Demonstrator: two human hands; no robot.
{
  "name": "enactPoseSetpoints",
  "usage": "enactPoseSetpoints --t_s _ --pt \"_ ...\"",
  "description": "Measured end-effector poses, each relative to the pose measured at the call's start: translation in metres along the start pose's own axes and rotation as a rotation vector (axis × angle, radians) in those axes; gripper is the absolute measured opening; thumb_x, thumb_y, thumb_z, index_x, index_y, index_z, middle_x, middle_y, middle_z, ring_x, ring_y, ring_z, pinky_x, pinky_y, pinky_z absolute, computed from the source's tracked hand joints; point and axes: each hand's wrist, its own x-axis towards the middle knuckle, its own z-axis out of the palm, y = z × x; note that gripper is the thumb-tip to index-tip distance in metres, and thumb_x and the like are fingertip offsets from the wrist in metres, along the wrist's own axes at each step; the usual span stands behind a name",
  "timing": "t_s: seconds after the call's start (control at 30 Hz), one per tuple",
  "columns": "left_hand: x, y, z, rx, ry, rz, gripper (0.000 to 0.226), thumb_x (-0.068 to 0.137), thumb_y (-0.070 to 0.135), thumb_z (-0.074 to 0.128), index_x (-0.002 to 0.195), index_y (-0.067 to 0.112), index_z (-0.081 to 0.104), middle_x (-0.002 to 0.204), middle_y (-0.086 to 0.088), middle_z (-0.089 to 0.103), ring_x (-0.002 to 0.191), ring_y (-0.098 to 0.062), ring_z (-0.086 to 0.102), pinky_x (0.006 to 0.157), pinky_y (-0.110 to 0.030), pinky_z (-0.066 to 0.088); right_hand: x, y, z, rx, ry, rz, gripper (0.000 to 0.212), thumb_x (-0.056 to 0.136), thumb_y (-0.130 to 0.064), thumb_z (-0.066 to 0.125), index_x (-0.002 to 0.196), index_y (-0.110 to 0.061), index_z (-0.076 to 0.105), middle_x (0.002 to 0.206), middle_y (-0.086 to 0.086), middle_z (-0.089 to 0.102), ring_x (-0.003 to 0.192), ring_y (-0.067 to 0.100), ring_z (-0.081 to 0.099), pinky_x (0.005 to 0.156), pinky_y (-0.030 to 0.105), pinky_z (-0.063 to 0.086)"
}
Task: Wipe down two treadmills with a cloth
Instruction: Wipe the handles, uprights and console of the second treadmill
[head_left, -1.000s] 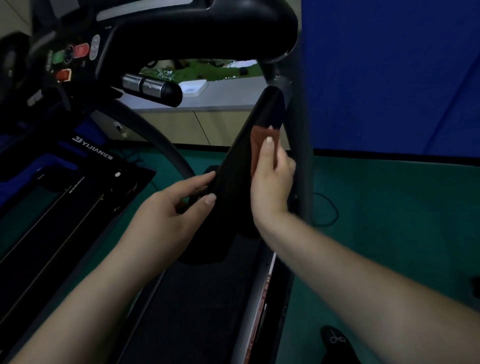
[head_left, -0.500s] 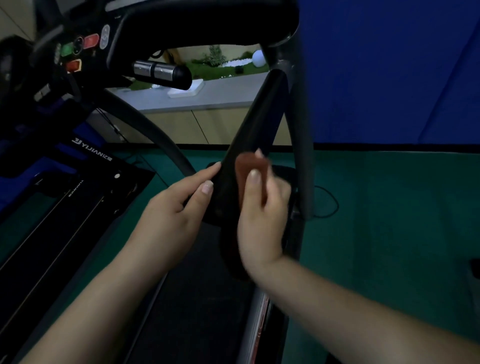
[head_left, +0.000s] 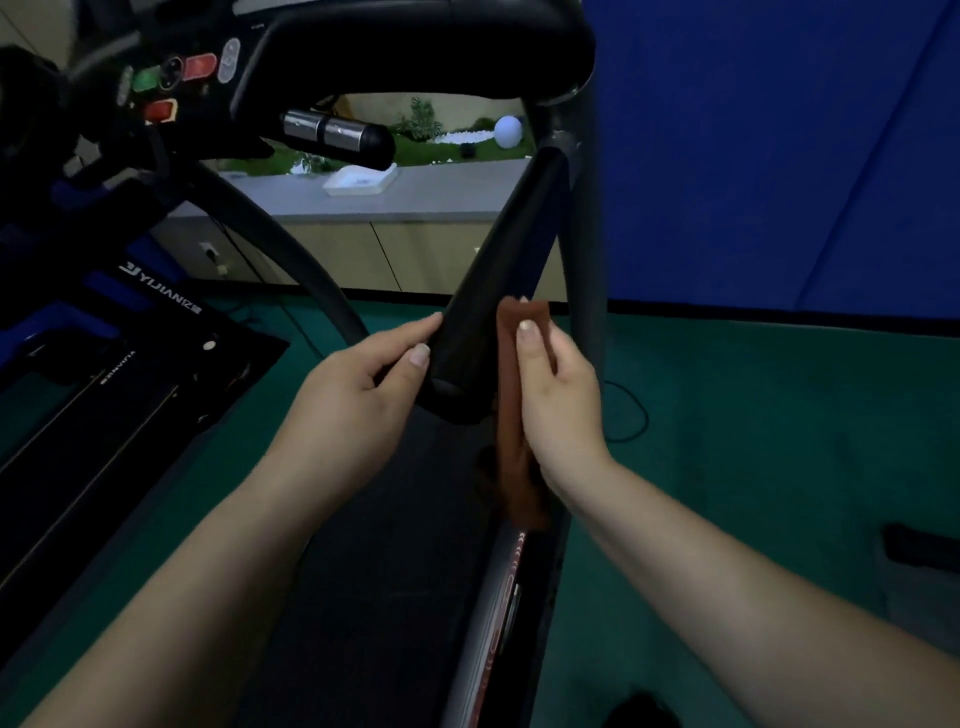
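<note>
A second treadmill (head_left: 130, 374) lies at far left. The left hand (head_left: 358, 400) curls its fingers round the left edge of the near treadmill's black handrail (head_left: 498, 291), near its lower end. Just right, the right hand (head_left: 558, 400) presses a reddish-brown cloth (head_left: 511, 395) against the rail's right side (fingers flat, thumb hidden), the cloth's tail hanging below over the belt (head_left: 363, 571).
</note>
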Motion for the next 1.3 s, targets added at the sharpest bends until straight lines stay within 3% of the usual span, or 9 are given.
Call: enactPoseSetpoints --t_s 0.13,0.3,0.47,0.63,0.77,0.9,1.03,1.17,1.3 --pt "-0.003 0.010 -0.001 -0.065 0.112 0.105 0.032 0.095 0.042 0.047 0.126 0.045 0.054 0.114 0.025 0.060 0.115 0.003 0.051 0.101 -0.025 0.040 -0.016 -0.047 -0.013 0.046 -0.121 -0.180 0.037 0.099 -0.026 0.042 0.135 -0.028 0.053 0.113 0.000 0.049 0.098 -0.010 0.052 0.084 0.001 0.035" --pt "-0.010 0.038 -0.011 -0.363 0.184 0.159 0.030 0.099 0.041 0.035 0.120 0.048 0.056 0.107 0.022 0.066 0.102 0.004 0.061 0.084 -0.017 0.048 -0.026 -0.087 0.008 0.121 -0.357 -0.202 0.032 0.094 -0.020 0.056 0.124 -0.029 0.059 0.116 -0.002 0.059 0.100 0.001 0.060 0.085 0.014 0.048" --pt "-0.009 0.033 -0.014 -0.458 0.366 0.042 0.027 0.101 0.033 0.036 0.115 0.050 0.051 0.100 0.033 0.062 0.095 0.009 0.060 0.083 -0.017 0.048 -0.022 -0.100 0.026 0.129 -0.481 -0.171 0.007 0.089 -0.009 0.062 0.095 -0.011 0.066 0.082 -0.004 0.068 0.072 0.001 0.064 0.064 0.015 0.049" --pt "-0.001 0.006 -0.018 -0.659 0.481 -0.096 0.024 0.099 0.032 0.046 0.111 0.045 0.061 0.093 0.010 0.070 0.076 -0.011 0.066 0.065 -0.033 0.053 0.011 -0.097 0.026 -0.204 -0.372 -0.386 0.021 0.088 -0.010 0.060 0.094 -0.026 0.071 0.105 -0.002 0.065 0.098 0.006 0.061 0.089 0.018 0.046" --pt "0.009 -0.026 -0.005 -0.831 0.348 -0.197 0.025 0.096 0.031 0.051 0.113 0.046 0.062 0.088 0.003 0.072 0.068 -0.019 0.063 0.056 -0.032 0.051 0.043 -0.084 0.011 -0.387 -0.210 -0.386 0.025 0.087 -0.012 0.060 0.101 -0.030 0.070 0.115 -0.008 0.053 0.107 0.000 0.052 0.101 0.022 0.040" --pt "0.020 -0.033 0.035 -1.059 0.031 -0.120 0.034 0.088 0.038 0.047 0.118 0.033 0.062 0.113 0.009 0.069 0.108 -0.010 0.063 0.086 -0.023 0.051 0.064 -0.069 0.006 -0.572 -0.135 -0.339 0.025 0.090 -0.021 0.060 0.109 -0.036 0.063 0.130 -0.010 0.044 0.123 0.002 0.040 0.101 0.011 0.027" --pt "0.052 -0.036 0.051 -1.178 -0.080 -0.122 0.035 0.089 0.033 0.048 0.122 0.028 0.060 0.121 0.002 0.066 0.114 -0.014 0.061 0.098 -0.030 0.047 0.076 -0.061 0.009 -0.605 -0.067 -0.304 0.026 0.091 -0.024 0.059 0.116 -0.030 0.062 0.137 -0.006 0.041 0.118 -0.004 0.037 0.098 0.010 0.028" --pt "0.078 -0.044 0.060 -1.231 -0.189 -0.096 0.032 0.099 0.028 0.042 0.126 0.021 0.058 0.119 0.000 0.067 0.110 -0.014 0.062 0.090 -0.023 0.051 0.087 -0.060 0.016 -0.628 -0.015 -0.269 0.027 0.092 -0.026 0.056 0.119 -0.028 0.060 0.138 -0.005 0.041 0.123 -0.003 0.035 0.100 0.011 0.027" --pt "0.051 -0.048 0.058 -1.380 -0.180 -0.108 0.033 0.091 0.026 0.048 0.117 0.015 0.065 0.114 0.000 0.069 0.107 -0.011 0.064 0.082 -0.019 0.052 0.097 -0.058 0.016 -0.583 0.032 -0.215 0.025 0.093 -0.031 0.055 0.118 -0.032 0.058 0.136 -0.007 0.043 0.130 0.005 0.038 0.112 0.033 0.032"
